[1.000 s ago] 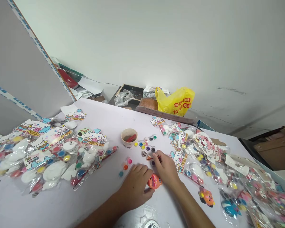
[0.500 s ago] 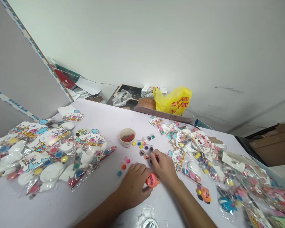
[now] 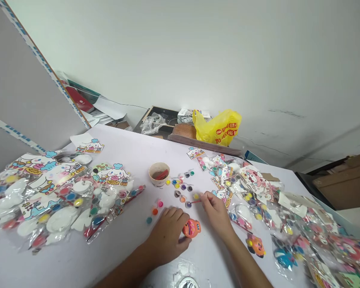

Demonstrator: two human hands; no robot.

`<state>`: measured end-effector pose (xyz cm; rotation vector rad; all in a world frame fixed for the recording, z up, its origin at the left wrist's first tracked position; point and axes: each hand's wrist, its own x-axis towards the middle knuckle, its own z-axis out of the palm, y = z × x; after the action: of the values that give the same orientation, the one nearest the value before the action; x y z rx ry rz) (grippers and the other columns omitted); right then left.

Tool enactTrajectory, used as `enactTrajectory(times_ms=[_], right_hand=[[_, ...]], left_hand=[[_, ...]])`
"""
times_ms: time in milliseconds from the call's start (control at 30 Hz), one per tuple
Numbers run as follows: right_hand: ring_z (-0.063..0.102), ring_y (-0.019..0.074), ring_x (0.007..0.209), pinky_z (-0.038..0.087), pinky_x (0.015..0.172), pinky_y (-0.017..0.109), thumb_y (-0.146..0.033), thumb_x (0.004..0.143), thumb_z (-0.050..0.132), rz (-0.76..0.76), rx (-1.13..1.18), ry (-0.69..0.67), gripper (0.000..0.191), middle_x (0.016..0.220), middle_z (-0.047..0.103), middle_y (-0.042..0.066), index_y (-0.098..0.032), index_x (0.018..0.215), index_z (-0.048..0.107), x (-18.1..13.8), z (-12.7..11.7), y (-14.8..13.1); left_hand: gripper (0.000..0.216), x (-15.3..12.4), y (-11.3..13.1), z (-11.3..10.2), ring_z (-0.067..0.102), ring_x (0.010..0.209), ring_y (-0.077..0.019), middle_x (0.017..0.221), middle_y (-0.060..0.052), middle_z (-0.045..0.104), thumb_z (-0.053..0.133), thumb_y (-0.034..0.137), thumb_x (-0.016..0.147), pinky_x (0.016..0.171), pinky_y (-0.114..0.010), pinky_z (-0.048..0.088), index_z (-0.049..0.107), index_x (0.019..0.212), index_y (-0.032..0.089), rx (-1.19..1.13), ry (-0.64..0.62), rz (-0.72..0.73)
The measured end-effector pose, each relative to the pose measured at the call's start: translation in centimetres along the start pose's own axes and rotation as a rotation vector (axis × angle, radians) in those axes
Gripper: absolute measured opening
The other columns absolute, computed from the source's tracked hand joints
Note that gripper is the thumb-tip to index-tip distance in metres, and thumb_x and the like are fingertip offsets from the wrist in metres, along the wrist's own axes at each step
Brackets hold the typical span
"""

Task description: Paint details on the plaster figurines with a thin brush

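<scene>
My left hand (image 3: 169, 235) grips the left side of a small orange figurine (image 3: 193, 228) with pink and blue markings, held at the table surface. In my right hand (image 3: 216, 213) is a thin red paintbrush (image 3: 196, 201), its tip pointing left at a dark blue paint pot (image 3: 188, 205). Several other little paint pots (image 3: 183, 187) in strips lie beyond it. Left of my hands is another strip with pink, orange and teal pots (image 3: 155, 211). Farther back, a paper cup (image 3: 159, 182) contains murky water and a red object.
Bagged white figurines and paints (image 3: 60, 216) are piled on the left, with more bags (image 3: 258, 192) on the right. A painted orange figurine (image 3: 256, 245) and a blue one (image 3: 285, 258) lie at right. Behind the table are a yellow plastic bag (image 3: 217, 128) and a box (image 3: 165, 116).
My right hand has moved right, away from the figurine, and its brush now reaches the dark blue pot. The left hand stays around the figurine, which shows more fully.
</scene>
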<state>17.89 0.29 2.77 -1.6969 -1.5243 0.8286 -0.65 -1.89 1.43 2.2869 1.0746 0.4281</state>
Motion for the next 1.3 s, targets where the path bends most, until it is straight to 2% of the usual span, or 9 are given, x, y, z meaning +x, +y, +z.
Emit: enactTrajectory(times_ms=[267,367,633,800,933,1300], right_hand=[[0.031,0.0135,0.057,0.026,0.054,0.026,-0.052,0.095,0.042,0.136,0.28,-0.028,0.041,0.061,0.032,-0.005,-0.022,0.068,0.038,-6.7,-1.5,2.3],[0.029,0.0133,0.057,0.024,0.054,0.026,-0.052,0.095,0.044,0.163,0.319,-0.053,0.04,0.062,0.031,-0.005,-0.021,0.07,0.041,-8.0,-1.5,2.8],[0.03,0.0134,0.059,0.026,0.055,0.026,-0.048,0.095,0.045,0.096,0.267,-0.104,0.037,0.063,0.033,-0.005,-0.021,0.069,0.041,-7.8,-1.4,2.7],[0.031,0.0133,0.059,0.026,0.055,0.026,-0.044,0.095,0.045,0.087,0.209,-0.05,0.036,0.063,0.033,-0.005,-0.021,0.068,0.039,-8.0,-1.9,3.0],[0.033,0.0131,0.058,0.026,0.054,0.025,-0.043,0.095,0.045,0.08,0.174,-0.089,0.034,0.062,0.034,-0.005,-0.021,0.069,0.04,-8.1,-1.8,3.0],[0.037,0.0135,0.056,0.029,0.053,0.025,-0.04,0.095,0.044,0.059,0.102,-0.033,0.033,0.061,0.038,-0.004,-0.021,0.069,0.041,-8.1,-1.9,3.0]], left_hand=[[0.019,0.2,-0.1,0.1,0.048,0.088,-0.0235,0.093,-0.003,0.057,0.061,0.021,0.079,0.079,-0.037,0.035,0.053,0.096,0.021,0.008,0.009,0.019],[0.016,0.2,-0.2,0.2,0.049,0.084,-0.0228,0.089,-0.003,0.056,0.062,0.024,0.08,0.077,-0.036,0.036,0.052,0.093,0.021,-0.015,0.03,0.019],[0.02,0.2,-0.3,0.1,0.053,0.084,-0.0235,0.089,-0.004,0.059,0.064,0.026,0.079,0.076,-0.036,0.038,0.054,0.096,0.02,-0.001,0.05,0.023],[0.019,0.3,-0.1,0.0,0.055,0.083,-0.0239,0.089,-0.004,0.06,0.063,0.026,0.08,0.076,-0.037,0.04,0.055,0.097,0.021,0.024,0.037,0.018],[0.021,0.3,-0.2,0.0,0.055,0.084,-0.0243,0.09,-0.004,0.06,0.064,0.027,0.08,0.076,-0.037,0.04,0.055,0.097,0.021,0.024,0.034,0.022],[0.02,0.4,-0.1,-0.2,0.054,0.085,-0.0242,0.09,-0.005,0.06,0.063,0.028,0.081,0.078,-0.038,0.04,0.056,0.098,0.02,0.024,-0.008,-0.015]])
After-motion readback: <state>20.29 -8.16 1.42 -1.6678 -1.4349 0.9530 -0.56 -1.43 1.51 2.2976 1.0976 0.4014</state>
